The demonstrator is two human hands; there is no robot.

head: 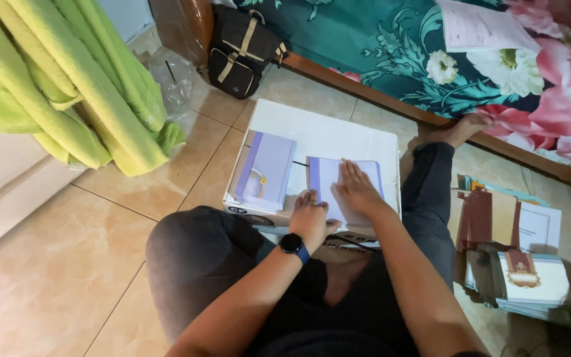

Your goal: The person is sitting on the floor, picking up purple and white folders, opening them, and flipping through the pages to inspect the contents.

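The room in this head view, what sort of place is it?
Most likely a bedroom at home: a bed with a floral cover, a black backpack on the tiled floor, green towels hanging nearby.

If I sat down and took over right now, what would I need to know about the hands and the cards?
Left hand: wearing a dark watch, fingertips resting on the near edge of the purple-edged card.
Right hand: flat on top of that card, pressing it down on the white box.
Second purple card: lies to the left on the same box, untouched.
Stack of cards: on the floor at the right, beside the person's leg.
Done: two cards are laid on the box.
Left: the card under the hands is not yet let go; the floor stack looks untouched.
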